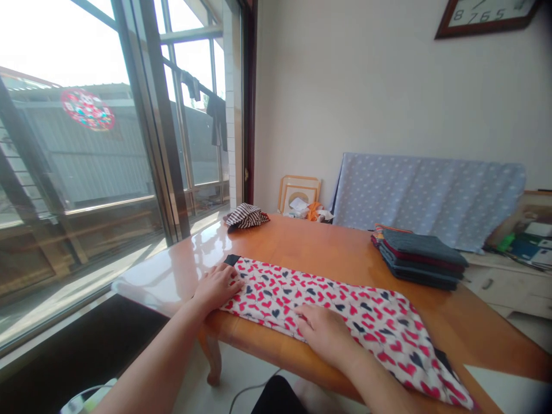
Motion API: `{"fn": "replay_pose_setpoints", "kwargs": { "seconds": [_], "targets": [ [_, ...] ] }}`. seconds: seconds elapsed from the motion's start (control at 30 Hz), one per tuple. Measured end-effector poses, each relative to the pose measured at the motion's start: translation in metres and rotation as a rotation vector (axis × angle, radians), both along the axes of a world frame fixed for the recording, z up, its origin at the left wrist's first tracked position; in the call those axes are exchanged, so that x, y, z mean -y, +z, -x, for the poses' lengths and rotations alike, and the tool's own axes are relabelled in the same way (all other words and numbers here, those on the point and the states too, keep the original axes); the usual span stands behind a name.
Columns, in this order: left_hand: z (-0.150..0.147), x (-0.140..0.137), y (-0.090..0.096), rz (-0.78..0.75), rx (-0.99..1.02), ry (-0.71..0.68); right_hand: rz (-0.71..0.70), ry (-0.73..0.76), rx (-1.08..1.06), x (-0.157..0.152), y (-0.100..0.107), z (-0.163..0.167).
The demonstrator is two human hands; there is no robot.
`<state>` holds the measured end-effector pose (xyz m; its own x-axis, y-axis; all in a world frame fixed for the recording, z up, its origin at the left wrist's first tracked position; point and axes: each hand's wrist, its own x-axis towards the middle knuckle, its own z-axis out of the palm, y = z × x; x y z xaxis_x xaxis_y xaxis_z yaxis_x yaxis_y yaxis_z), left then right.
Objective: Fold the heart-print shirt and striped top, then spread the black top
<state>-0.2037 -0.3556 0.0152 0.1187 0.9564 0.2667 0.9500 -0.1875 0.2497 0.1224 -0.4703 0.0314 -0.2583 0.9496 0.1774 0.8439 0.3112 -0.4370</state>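
Note:
A white garment with red and dark hearts (280, 293), which looks like a pair of trousers folded lengthwise, lies stretched along the near side of the wooden table. Its left end has a black cuff; more black shows at the wider right end. My left hand (218, 286) rests on the cloth beside that cuff, fingers spread and palm down. Over the middle of the garment's near edge lies my right hand (325, 332), its fingers slightly bent and resting on the fabric. Neither hand appears to grip the cloth.
On the right of the table (302, 236) stands a stack of folded dark clothes (422, 259). A crumpled striped cloth (248, 216) sits at the far left corner. Glass windows (86, 161) run along the left. Behind the table hangs a dotted blue cover (422, 195).

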Motion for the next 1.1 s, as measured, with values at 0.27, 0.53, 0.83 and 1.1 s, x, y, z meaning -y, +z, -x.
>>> {"fn": "replay_pose_setpoints", "kwargs": {
  "seconds": [0.27,0.53,0.83,1.1],
  "targets": [
    [0.002,-0.009,-0.003,0.012,-0.055,-0.011,-0.141,-0.217,0.084,-0.006,0.004,-0.043],
    [-0.001,-0.028,0.0,0.099,-0.136,0.051,0.128,-0.278,0.08,-0.006,-0.019,-0.093],
    [-0.08,-0.014,0.016,-0.004,-0.206,-0.005,0.105,-0.377,-0.022,0.002,-0.027,-0.133],
    [-0.183,0.01,-0.001,0.028,-0.12,-0.301,0.058,-0.38,-0.203,-0.004,-0.044,-0.15]
  ]
}}
